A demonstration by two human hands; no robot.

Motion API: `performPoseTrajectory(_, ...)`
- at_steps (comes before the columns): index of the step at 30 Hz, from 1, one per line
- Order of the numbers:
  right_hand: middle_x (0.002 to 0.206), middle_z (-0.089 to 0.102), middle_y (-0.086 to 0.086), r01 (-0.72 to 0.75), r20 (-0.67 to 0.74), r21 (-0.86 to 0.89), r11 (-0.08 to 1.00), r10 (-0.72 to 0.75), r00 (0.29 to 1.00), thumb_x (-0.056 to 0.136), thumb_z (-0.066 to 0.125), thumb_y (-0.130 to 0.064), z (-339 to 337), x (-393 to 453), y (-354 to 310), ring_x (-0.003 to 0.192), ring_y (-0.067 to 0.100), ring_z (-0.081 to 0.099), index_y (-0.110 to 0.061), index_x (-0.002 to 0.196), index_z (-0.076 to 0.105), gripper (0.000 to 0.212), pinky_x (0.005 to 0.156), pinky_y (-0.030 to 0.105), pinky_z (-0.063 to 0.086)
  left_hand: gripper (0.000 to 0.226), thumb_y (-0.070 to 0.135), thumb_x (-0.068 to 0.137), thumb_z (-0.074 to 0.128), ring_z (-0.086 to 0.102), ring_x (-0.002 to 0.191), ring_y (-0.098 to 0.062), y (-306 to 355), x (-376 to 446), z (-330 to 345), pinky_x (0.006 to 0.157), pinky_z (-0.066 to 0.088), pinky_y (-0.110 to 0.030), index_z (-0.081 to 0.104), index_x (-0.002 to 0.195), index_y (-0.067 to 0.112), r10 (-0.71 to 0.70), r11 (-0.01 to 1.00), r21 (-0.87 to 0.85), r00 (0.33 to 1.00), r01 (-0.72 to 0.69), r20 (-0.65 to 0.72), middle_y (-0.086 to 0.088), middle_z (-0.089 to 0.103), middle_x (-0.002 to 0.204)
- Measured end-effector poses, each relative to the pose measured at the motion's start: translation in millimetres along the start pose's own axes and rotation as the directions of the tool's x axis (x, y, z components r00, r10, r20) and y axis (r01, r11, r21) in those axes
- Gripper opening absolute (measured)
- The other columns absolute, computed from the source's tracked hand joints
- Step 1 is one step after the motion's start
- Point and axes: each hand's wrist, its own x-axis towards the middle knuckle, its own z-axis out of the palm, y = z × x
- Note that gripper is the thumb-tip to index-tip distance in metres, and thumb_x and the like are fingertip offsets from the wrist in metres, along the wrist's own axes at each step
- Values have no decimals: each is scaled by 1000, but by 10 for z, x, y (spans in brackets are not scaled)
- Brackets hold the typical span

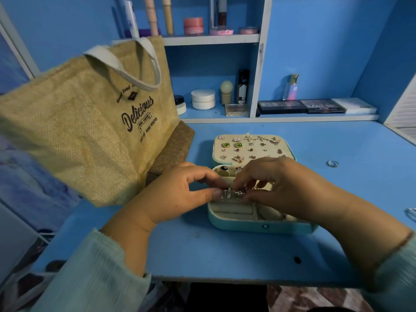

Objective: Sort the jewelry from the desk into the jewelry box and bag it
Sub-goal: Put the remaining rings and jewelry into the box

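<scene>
Both hands (180, 194) (276, 188) pinch a sparkly silver trinket (231, 192) — over the open jewelry box (258, 226).

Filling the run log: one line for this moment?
both hands pinch silver earrings | over open jewelry box | bag left

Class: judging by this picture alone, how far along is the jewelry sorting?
Done: earrings fill the box lid. In hand: left hand and right hand pinch a sparkly piece over the tray. Left: a ring on the desk; the bag waits.
</scene>
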Motion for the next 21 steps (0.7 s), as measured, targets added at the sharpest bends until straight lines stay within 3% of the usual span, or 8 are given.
performPoseTrajectory(3,87,67,-7,25,6,-14,1000,-25,1000,69,69,-24,3,2,-5,80,7,57,-22,92,73,23,75,20,45,23,62,65,54,49,98,7,8,-3,5,81,32,-2,55,87,69,-5,1000,-1,1000,5,-13,38,56,97)
performPoseTrajectory(6,85,65,-6,25,1,-30,999,-25,1000,69,68,-28,-10,6,4,80,5,54,-23,93,73,25,74,15,43,24,64,66,48,47,102,7,-15,6,18,90,33,-13,56,89,68,-1,1000,22,999,2,-35,37,56,100)
performPoseTrajectory(10,85,65,-5,34,1,-40,999,-34,999,69,68,-28,-3,21,23,80,3,51,-19,93,74,26,75,10,41,36,61,73,46,45,102,3,-40,22,48,94,33,-23,53,108,55,56,995,87,996,-50,-66,36,58,100)
performPoseTrajectory(13,87,65,-8,23,7,-28,999,-23,1000,70,72,-24,-4,22,31,83,4,52,-18,94,74,25,76,12,42,41,65,72,44,42,103,3,-46,27,51,96,31,-30,49,112,54,56,991,121,996,-47,-69,31,54,108)
performPoseTrajectory(17,90,67,-5,8,1,-19,1000,-8,1000,72,77,-10,-7,19,43,83,8,56,-17,94,73,24,76,18,45,43,74,62,45,35,109,6,-26,29,36,104,26,-42,47,103,64,15,988,154,999,-8,-48,32,49,113)
performPoseTrajectory(21,91,70,1,60,-13,-16,998,-60,998,70,72,-14,30,20,41,86,9,59,-12,91,74,21,78,22,47,50,81,58,44,35,108,6,-24,26,36,103,26,-44,47,105,64,19,986,165,998,-10,-57,31,48,112)
